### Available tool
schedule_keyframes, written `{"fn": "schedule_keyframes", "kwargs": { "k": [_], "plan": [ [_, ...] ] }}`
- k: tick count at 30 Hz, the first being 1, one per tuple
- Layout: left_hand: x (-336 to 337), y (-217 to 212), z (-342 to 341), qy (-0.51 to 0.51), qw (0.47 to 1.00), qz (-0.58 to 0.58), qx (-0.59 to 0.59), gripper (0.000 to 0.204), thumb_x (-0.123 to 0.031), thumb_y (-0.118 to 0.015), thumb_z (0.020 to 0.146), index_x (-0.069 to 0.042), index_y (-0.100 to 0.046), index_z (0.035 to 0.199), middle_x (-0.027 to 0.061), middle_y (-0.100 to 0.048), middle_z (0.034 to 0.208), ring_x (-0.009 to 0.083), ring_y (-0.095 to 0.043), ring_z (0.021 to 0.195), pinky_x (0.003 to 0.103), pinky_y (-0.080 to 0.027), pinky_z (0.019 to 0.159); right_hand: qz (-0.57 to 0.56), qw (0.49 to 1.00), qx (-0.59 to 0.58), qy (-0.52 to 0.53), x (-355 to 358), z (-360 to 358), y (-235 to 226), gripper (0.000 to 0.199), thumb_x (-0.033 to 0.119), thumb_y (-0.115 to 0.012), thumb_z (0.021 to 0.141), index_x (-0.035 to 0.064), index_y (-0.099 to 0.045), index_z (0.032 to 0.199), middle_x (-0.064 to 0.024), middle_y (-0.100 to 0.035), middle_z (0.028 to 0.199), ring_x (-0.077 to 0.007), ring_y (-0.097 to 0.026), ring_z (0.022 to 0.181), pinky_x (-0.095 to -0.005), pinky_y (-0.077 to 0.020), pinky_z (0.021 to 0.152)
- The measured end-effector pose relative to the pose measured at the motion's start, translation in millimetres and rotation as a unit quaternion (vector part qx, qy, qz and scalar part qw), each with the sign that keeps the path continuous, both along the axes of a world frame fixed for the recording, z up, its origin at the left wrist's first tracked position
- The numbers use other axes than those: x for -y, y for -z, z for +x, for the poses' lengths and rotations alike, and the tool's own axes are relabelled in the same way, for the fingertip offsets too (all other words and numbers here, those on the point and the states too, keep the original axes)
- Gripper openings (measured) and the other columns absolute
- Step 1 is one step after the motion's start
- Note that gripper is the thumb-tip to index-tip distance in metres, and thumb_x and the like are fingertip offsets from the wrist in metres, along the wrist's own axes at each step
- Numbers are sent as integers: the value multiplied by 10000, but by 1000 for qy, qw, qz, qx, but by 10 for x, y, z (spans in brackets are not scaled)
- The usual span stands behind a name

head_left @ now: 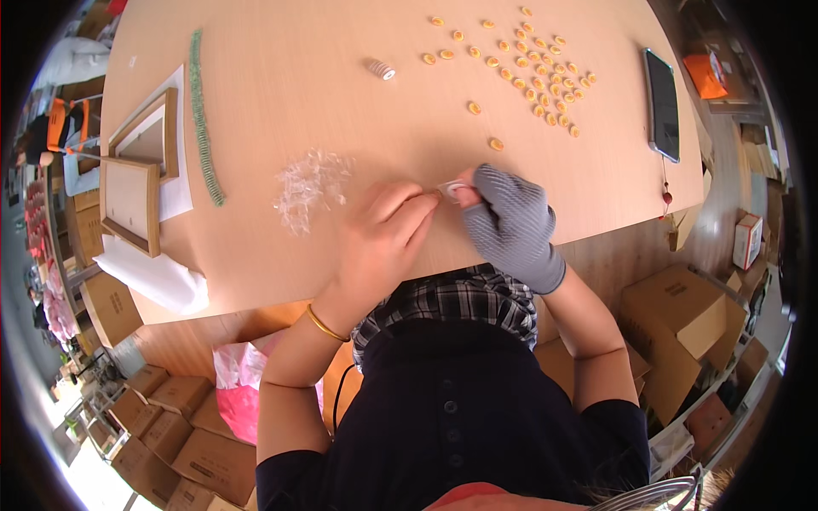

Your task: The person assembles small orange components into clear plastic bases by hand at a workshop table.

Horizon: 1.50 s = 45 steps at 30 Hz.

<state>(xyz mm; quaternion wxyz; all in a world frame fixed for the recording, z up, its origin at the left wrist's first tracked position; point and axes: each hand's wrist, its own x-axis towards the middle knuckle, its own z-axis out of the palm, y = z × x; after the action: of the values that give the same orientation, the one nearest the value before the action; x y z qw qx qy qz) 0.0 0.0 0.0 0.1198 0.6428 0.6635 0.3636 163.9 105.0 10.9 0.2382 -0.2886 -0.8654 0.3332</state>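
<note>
My left hand [390, 226] is bare, with its thumb and fingers pinched together over the near part of the table. My right hand [511, 217] wears a grey textured glove that leaves some fingertips bare, and it grips a small clear-and-white piece [452, 186]. The left fingertips meet that piece at its left end; its exact kind is too small to make out. Left of my hands lies a loose heap of small clear plastic pieces [312, 189]. Small orange-yellow oval pieces [545, 77] are scattered beyond my right hand, with one oval piece [496, 145] closest to it.
A small ribbed roll [381, 69] lies at the far middle. To the left are a long green strip [203, 119], wooden frames [136, 204] and white wrapping [158, 277]. A dark phone [662, 106] lies near the right edge. Cardboard boxes [677, 315] stand on the floor.
</note>
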Motion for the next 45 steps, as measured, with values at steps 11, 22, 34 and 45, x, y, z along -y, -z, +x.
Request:
{"fn": "schedule_keyframes", "kwargs": {
  "k": [11,22,34,45],
  "plan": [
    [-739,-139,-26,26,999,23,-25,169,-51,-731,812,-79,-672,968,88,-655,997,278,-659,901,366,-551,768,-204,904,-276,257,26,326,119,146,134,-592,995,-8,-621,1005,-18,-621,821,-55,-513,675,-203,-427,635],
    [-1030,19,-748,-66,991,13,-116,120,10,-703,803,-36,-655,903,90,-638,979,276,-639,818,377,-542,712,-98,942,-211,241,24,552,155,163,133,-593,983,-20,-650,972,-84,-639,776,-119,-569,676,-265,-472,637],
    [-999,-102,-848,-41,963,-32,-264,94,-32,-613,887,-41,-649,973,103,-648,1021,290,-659,911,391,-562,777,-95,945,-205,236,11,529,119,158,131,-608,980,-20,-656,979,-79,-639,767,-105,-569,678,-254,-476,645],
    [-590,-212,-486,-53,974,65,-212,164,-37,-627,848,-60,-645,1009,84,-679,950,275,-684,863,377,-576,725,-65,958,-177,214,-18,505,85,142,116,-605,979,-16,-657,963,-92,-642,755,-121,-583,653,-259,-483,641]
  ]
}}
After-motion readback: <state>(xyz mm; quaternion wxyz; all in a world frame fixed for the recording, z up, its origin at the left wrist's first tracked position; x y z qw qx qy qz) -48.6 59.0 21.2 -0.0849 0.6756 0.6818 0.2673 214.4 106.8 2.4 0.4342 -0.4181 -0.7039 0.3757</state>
